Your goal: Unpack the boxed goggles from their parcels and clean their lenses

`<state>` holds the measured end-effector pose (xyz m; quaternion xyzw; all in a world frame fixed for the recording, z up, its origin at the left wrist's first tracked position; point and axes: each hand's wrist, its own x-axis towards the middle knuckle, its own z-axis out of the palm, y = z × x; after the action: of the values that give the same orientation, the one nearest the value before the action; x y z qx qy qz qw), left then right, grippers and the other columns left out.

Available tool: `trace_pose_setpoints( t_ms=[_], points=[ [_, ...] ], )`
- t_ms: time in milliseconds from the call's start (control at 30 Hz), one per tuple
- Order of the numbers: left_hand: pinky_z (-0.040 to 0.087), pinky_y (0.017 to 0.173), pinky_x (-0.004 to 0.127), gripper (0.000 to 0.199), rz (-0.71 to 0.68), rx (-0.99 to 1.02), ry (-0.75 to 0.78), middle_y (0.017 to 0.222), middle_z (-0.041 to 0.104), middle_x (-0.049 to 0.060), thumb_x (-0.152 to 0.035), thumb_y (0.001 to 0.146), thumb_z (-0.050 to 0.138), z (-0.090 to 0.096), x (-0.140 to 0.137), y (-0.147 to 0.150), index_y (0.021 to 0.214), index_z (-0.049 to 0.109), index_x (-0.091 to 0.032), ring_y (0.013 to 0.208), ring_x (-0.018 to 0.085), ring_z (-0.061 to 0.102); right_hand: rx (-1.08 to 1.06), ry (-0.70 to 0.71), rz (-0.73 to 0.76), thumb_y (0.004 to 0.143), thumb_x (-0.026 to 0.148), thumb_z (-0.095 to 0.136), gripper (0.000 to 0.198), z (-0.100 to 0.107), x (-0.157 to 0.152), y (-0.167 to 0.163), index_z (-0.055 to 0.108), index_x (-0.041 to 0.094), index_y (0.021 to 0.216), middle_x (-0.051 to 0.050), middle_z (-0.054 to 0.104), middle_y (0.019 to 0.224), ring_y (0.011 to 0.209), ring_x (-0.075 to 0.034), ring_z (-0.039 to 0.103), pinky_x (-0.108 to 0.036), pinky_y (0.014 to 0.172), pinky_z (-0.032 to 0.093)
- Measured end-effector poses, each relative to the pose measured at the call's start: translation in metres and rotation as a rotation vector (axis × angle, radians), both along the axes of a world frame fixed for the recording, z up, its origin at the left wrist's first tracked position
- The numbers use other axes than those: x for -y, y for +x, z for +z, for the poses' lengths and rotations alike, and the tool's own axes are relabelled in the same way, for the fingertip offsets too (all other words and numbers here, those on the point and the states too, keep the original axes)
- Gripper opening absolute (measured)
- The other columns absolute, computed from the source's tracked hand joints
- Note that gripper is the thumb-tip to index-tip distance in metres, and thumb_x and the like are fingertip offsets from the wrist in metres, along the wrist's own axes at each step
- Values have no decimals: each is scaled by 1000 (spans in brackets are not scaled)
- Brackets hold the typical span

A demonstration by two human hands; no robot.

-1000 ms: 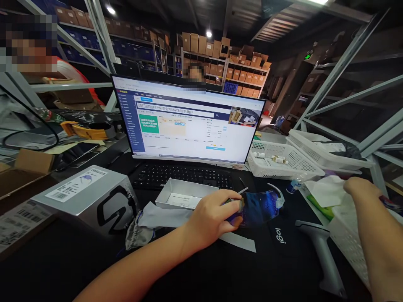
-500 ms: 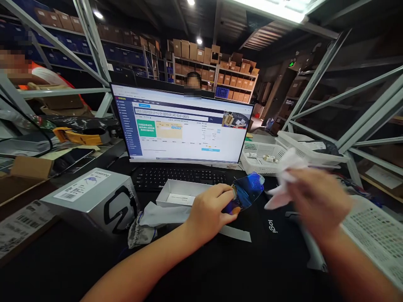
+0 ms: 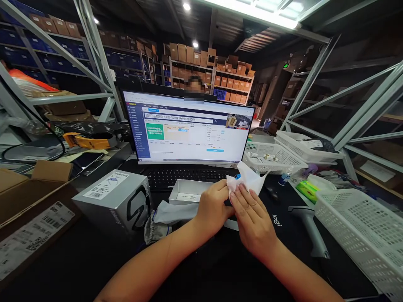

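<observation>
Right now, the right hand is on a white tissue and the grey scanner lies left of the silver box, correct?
Not quite: the head view shows the grey scanner right of the silver box. The right hand is indeed on a white tissue.

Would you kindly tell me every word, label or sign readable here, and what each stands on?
"logi": the black mat.
"请扫描物料PN/外部物料号/物料编码": top of the screen.
Too small or blurred: the remaining screen text, the lettering on the silver box, the keyboard brand, the shipping label on the brown carton, and the bottle label.
None visible: the white tissue.
</observation>
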<state>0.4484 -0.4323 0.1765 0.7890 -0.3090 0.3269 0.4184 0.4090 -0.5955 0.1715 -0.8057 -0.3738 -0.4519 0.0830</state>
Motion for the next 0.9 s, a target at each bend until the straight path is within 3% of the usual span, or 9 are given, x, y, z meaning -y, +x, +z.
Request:
trace_pose_setpoints(
  t_ms=[133,267,367,533,667,767,900],
  points=[
    [56,74,31,12,-15,75,-1,92,72,5,-18,81,78,-2,0,1,89,69,-18,87,22,68,-108,-3,47,97,3,48,57,21,15,10,48,24,150,-3,60,144,143,-19,45,-43,127,27],
    [58,86,33,16,-3,164,50,109,73,7,-17,83,75,-5,-2,3,98,68,-18,100,22,69,-254,260,65,100,7,46,55,41,27,31,49,30,149,-1,59,145,140,-21,49,-47,121,40],
    [58,86,32,13,31,182,65,109,73,7,-16,85,73,-5,-3,4,96,67,-19,101,22,69,-221,413,3,100,9,46,55,39,17,39,49,33,150,-1,59,145,136,-22,53,-44,116,48],
    [59,81,33,11,82,172,40,105,73,9,-21,90,69,4,-8,3,101,68,-18,95,22,70,-43,275,19,95,1,42,66,17,-20,24,36,21,158,-10,51,151,145,-27,41,-53,121,41],
    [59,73,31,11,113,192,-4,92,73,7,-23,95,60,6,-13,6,98,69,-18,86,20,70,59,176,-10,95,0,40,64,5,-33,15,33,9,158,-16,53,148,146,-28,40,-49,120,43],
    [60,77,31,11,81,226,4,97,73,8,-27,94,64,5,-14,9,98,69,-18,89,21,71,18,173,66,94,-2,43,66,13,-21,20,36,15,158,-11,60,143,143,-25,45,-48,119,44],
    [60,82,31,13,18,253,55,104,74,8,-26,89,73,4,-11,10,94,66,-18,94,21,71,-106,351,65,95,-1,48,67,30,4,35,44,30,153,-3,62,141,135,-23,55,-52,121,41]
  ],
)
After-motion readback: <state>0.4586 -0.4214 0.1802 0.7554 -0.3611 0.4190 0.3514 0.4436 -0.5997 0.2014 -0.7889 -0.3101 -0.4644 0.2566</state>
